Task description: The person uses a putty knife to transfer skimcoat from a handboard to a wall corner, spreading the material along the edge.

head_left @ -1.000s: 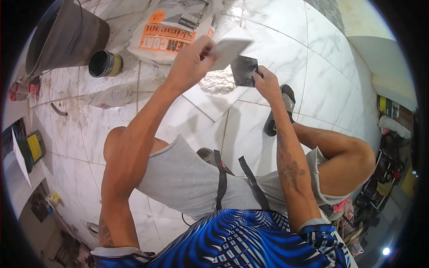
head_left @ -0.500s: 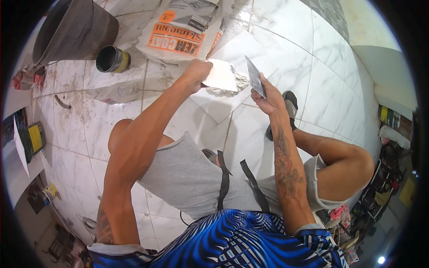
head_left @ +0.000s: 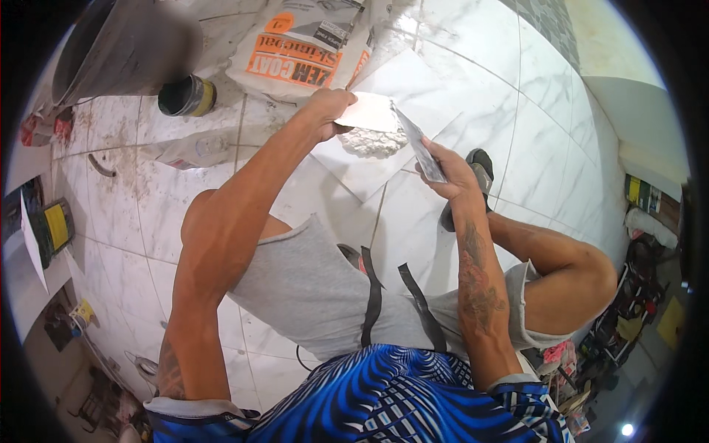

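Right hand (head_left: 452, 170): fingers gripping one grey blade (head_left: 421, 149), its far end at the right edge of a pale plate (head_left: 371, 114), contact unclear. Left hand (head_left: 327, 115): fingers clamped on that plate, which projects rightward from them. White paste mound (head_left: 374, 144): on a white slab (head_left: 360, 179), partly behind the plate. White-and-orange bag (head_left: 299, 55): farther off.

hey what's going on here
The person's left hand holds a thin, pale rectangular plate over a lumpy white mound. The right hand grips a flat, dark-grey metal blade, its far end at the plate's right edge; whether they touch is hard to tell. A white-and-orange printed bag lies on the marbled white tile floor just beyond.
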Tool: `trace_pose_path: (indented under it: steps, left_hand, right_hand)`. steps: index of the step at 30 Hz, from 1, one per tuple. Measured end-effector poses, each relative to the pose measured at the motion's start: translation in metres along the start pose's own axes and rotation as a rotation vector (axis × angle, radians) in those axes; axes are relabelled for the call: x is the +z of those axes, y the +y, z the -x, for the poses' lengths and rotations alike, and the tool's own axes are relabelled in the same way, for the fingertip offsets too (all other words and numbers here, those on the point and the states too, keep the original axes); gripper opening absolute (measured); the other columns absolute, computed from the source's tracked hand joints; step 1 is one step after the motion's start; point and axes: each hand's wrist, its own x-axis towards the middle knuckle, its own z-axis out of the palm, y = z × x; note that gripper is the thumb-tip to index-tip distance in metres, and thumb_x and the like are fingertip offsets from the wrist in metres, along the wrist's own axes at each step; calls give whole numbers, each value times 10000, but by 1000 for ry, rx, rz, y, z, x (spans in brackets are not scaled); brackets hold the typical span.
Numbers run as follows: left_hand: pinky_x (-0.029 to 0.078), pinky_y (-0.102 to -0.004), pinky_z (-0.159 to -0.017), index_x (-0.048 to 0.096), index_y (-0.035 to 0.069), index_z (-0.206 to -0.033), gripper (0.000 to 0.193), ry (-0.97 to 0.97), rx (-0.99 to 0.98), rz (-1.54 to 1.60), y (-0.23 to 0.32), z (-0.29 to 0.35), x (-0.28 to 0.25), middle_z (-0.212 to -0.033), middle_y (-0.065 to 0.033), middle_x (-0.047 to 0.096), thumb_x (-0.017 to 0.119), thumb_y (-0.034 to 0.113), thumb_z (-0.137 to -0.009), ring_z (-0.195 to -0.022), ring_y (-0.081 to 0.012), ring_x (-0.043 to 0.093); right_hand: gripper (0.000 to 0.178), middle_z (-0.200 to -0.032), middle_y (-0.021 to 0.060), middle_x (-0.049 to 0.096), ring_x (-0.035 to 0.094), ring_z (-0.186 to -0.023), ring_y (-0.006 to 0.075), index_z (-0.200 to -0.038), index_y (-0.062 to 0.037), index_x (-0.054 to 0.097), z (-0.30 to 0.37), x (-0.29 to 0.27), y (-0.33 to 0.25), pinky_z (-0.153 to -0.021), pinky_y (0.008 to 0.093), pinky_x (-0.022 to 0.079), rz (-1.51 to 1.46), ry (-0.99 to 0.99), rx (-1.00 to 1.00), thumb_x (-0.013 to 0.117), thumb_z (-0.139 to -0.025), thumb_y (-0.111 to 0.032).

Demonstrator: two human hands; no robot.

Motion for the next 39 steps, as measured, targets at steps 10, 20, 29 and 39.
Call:
trace_pose_path:
  steps: [10, 20, 29, 39]
  left_hand:
    - [552, -394, -737, 494, -80, -1178, 338, 53, 364, 163, 57, 30, -15, -1076, -146, 595, 567, 117, -913, -929, -240, 643]
    - [528, -318, -595, 575, -19, -950, 152, -88, 603, 317, 65, 44, -37, -851, -142, 634, 525, 119, -908, -729, -183, 649]
    - [493, -313, -568, 534, -20, -1036, 172, 83, 494, 358, 69, 80, -32, -826, -108, 607, 546, 97, -911, -701, -195, 617]
    - [480, -310, -567, 533, -7, -1020, 169, 14, 528, 350, 65, 84, -25, -869, -113, 603, 509, 144, -948, -724, -190, 611]
  right_hand:
    - [226, -870, 112, 648, 648, -806, 255, -982, -32, 646, -7, 12, -49, -704, 378, 484, 1492, 141, -621, 598, -881, -229]
    - [368, -1061, 77, 625, 578, -1041, 279, -1108, -89, 624, -139, 41, -31, -951, 382, 452, 1997, -474, -1505, 565, -763, 25]
    - [422, -1124, 103, 583, 550, -1073, 280, -1149, -68, 588, -160, 69, -3, -989, 384, 430, 2096, -849, -1635, 572, -736, 20]
    - [396, -995, 114, 628, 608, -960, 286, -1109, -44, 608, -149, 37, -15, -873, 392, 496, 2282, -889, -1392, 562, -727, 47]
